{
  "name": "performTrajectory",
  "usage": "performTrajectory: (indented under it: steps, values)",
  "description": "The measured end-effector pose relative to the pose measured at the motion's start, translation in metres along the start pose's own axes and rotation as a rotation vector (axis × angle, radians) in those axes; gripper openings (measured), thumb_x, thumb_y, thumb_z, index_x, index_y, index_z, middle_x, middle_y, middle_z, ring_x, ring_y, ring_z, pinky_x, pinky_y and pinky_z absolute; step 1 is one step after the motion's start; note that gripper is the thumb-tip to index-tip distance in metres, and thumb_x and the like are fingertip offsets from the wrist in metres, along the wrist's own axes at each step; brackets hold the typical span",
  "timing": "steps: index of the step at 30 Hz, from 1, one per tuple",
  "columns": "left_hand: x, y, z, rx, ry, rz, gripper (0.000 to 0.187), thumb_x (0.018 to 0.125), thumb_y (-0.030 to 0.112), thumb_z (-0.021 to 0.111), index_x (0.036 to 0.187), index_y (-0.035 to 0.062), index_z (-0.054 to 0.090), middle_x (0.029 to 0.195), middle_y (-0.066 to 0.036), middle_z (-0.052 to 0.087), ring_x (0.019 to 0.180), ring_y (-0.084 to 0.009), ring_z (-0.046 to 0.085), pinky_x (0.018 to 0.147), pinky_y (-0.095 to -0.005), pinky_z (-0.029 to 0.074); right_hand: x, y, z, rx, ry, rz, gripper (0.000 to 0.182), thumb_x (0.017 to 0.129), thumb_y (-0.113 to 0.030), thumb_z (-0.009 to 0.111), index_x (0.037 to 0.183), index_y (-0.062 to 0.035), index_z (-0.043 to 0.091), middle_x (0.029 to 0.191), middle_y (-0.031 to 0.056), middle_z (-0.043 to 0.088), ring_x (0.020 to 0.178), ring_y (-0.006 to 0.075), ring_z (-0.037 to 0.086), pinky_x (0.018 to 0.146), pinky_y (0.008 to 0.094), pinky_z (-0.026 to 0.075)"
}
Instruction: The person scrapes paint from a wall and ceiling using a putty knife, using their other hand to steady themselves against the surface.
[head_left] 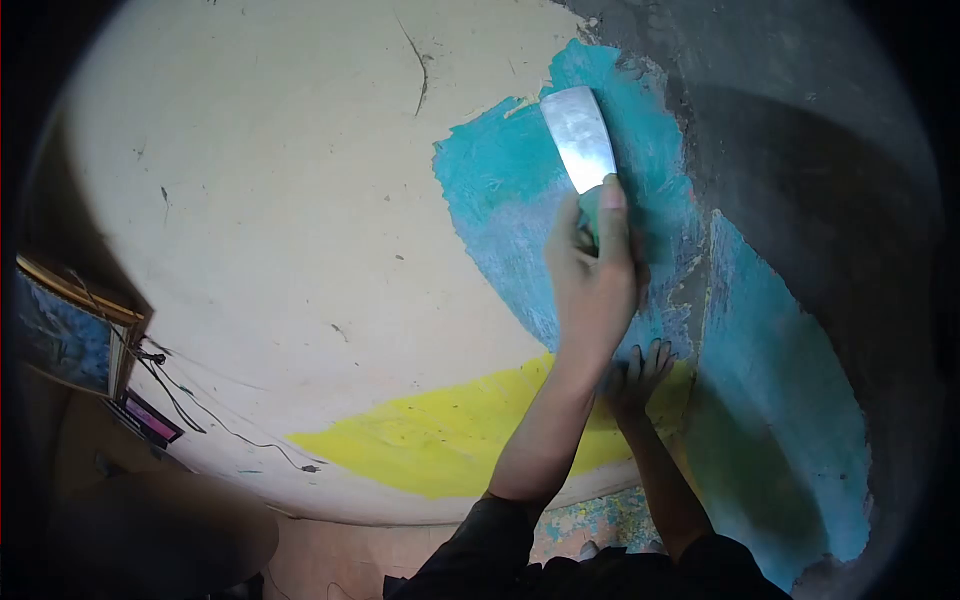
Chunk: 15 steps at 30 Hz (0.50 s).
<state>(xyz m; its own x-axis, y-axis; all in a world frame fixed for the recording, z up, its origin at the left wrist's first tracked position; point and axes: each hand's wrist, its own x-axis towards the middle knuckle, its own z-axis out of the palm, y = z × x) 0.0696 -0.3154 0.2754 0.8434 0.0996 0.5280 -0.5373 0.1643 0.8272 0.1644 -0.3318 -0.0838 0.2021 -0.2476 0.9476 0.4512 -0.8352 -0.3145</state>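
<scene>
Just above the grip of the left hand [592, 290], the paint scraper [582, 138] pointed up and slightly left, its long axis slanting across the turquoise patch [505, 180] toward the ragged edge of the cream paint [300, 200]. The left fingers were wrapped around its green handle [590, 206], while the right hand [636, 376], farther from the blade, lay below and slightly right of that grip, fingers spread against the wall; no brand or writing was legible.
</scene>
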Motion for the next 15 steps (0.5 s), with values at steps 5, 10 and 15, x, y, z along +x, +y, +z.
performTrajectory:
  steps: [5,10,15]
  values:
    - [0.000,-0.008,0.016,-0.060,0.089,0.032,0.030,0.102,0.034,0.053,0.093,0.0057,0.050,0.057,0.001,0.047,0.039,-0.0070,0.042,0.035,-0.0241,0.029,-0.002,-0.001,-0.001,-0.004,-0.026,0.022,0.042,0.099,-0.034,0.046,0.131,-0.0075,0.046,0.146,0.0242,0.036,0.137,0.0509,0.031,0.107,0.0719,0.020]
    - [0.003,-0.005,0.001,-0.187,0.246,0.111,0.028,0.101,0.038,0.053,0.097,0.0111,0.047,0.064,0.000,0.045,0.040,-0.0088,0.041,0.034,-0.0248,0.030,-0.004,0.002,-0.002,0.015,-0.050,0.019,0.041,0.097,-0.031,0.048,0.131,-0.0078,0.046,0.144,0.0242,0.038,0.137,0.0498,0.031,0.108,0.0714,0.019]
    - [0.000,-0.008,0.003,-0.022,-0.005,-0.017,0.029,0.102,0.036,0.052,0.107,0.0081,0.050,0.062,-0.001,0.045,0.038,-0.0096,0.040,0.033,-0.0248,0.029,0.000,-0.001,0.001,-0.019,0.023,-0.027,0.040,0.097,-0.030,0.049,0.131,-0.0081,0.047,0.144,0.0243,0.039,0.137,0.0501,0.032,0.107,0.0724,0.020]
